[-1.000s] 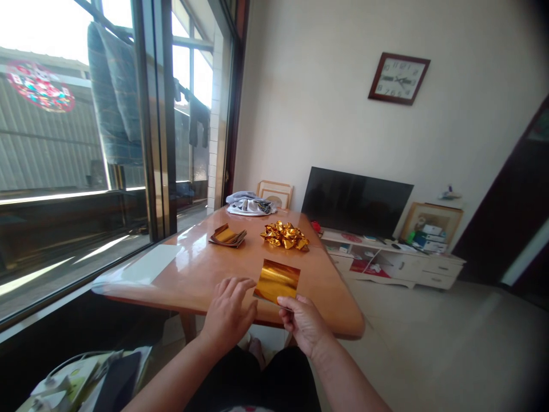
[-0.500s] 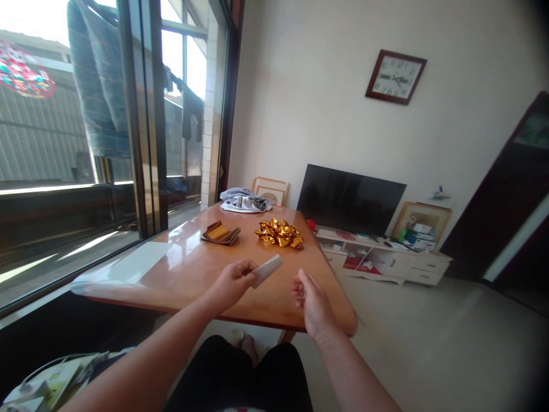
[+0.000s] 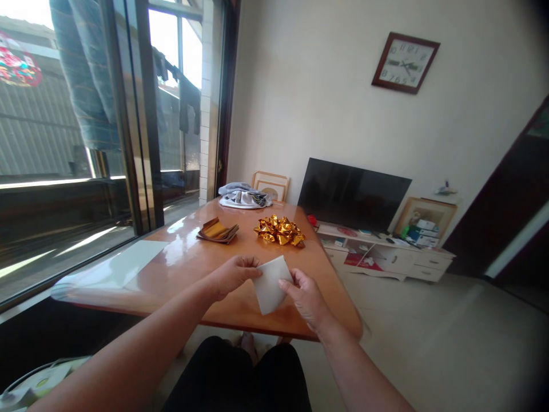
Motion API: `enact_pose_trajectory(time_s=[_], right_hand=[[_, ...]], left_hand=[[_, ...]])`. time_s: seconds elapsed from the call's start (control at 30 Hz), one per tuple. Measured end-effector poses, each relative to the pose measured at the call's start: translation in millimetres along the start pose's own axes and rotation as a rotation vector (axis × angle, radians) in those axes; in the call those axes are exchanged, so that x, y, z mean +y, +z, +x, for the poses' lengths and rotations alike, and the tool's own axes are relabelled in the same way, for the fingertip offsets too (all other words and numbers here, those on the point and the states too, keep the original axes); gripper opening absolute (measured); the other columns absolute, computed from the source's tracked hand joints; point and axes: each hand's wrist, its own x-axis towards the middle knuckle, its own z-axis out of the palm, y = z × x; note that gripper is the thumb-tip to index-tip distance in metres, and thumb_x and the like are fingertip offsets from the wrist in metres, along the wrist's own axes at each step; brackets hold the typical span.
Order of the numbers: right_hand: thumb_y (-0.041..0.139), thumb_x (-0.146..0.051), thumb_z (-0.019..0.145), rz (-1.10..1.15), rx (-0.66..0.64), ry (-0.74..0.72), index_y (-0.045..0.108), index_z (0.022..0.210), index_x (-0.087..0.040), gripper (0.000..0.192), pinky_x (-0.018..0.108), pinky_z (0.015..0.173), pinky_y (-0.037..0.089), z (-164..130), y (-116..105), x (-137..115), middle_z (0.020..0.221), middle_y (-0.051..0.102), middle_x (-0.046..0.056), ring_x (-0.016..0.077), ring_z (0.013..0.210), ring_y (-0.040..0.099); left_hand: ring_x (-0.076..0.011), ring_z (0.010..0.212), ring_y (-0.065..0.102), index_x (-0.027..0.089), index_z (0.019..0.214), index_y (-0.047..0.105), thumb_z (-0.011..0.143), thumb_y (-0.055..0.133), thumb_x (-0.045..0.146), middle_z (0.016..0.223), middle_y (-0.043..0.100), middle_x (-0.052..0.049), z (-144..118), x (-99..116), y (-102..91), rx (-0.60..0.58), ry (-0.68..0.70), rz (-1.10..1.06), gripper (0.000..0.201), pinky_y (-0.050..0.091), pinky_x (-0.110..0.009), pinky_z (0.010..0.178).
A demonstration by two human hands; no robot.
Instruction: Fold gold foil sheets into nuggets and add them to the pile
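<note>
A small square sheet of pale paper (image 3: 270, 289) is held up over the near end of the table between both hands. My left hand (image 3: 235, 276) pinches its upper left corner, and my right hand (image 3: 306, 297) grips its right edge, thumb on the near face. Beyond the paper, a cluster of shiny gold folded foil pieces (image 3: 279, 232) rests on the tabletop. To its left lies a stack of brown and gold paper sheets (image 3: 217, 230), curling at the edges.
The brown wooden table (image 3: 180, 280) has a white sheet (image 3: 132, 263) at its left side. Folded clothing (image 3: 244, 197) and frames (image 3: 272, 186) are at the far end. A television (image 3: 351, 197) stands on a white cabinet (image 3: 394, 260); windows (image 3: 178, 114) line the left.
My right hand has moved left and taken hold of the paper's right edge. The paper, earlier seen nearly edge-on in my left hand, now faces me broadly.
</note>
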Motion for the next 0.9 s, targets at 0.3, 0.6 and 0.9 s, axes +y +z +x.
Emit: enact_pose_trajectory(time_s=[0.3, 0.6, 0.9], right_hand=[[0.060, -0.018, 0.088, -0.979, 0.253, -0.365, 0.066, 0.087, -0.022, 0.008, 0.036, 0.083, 0.033, 2.6, 6.4, 11.6, 0.086, 0.067, 0.007, 0.0239, 0.089, 0.056], [0.065, -0.036, 0.091, -0.692, 0.010, -0.324, 0.071, 0.097, -0.025, 0.014, 0.036, 0.083, 0.040, -0.6, 18.1, 12.1, 0.093, 0.069, 0.007, 0.0242, 0.089, 0.059], [0.067, -0.032, 0.085, -0.454, 0.244, -0.124, 0.071, 0.105, -0.026, 0.021, 0.039, 0.094, 0.045, 29.9, -3.1, 41.2, 0.109, 0.069, 0.009, 0.0279, 0.107, 0.060]], left_hand=[[-0.0232, 0.091, 0.057, 0.023, 0.088, 0.080, 0.078, 0.069, 0.021, 0.090, 0.063, -0.007, 34.6, -18.6, 0.7, 0.119, 0.268, 0.425, 0.015, 0.043, -0.036, 0.089], [-0.0203, 0.087, 0.064, 0.020, 0.092, 0.079, 0.079, 0.061, 0.020, 0.092, 0.070, -0.006, 53.6, -49.3, -1.2, 0.026, 0.221, 0.188, 0.022, 0.050, -0.031, 0.082], [-0.0207, 0.085, 0.065, 0.019, 0.097, 0.074, 0.080, 0.060, 0.029, 0.097, 0.074, -0.005, 52.1, -49.6, -10.1, -0.146, -0.073, -0.119, 0.025, 0.051, -0.030, 0.075]])
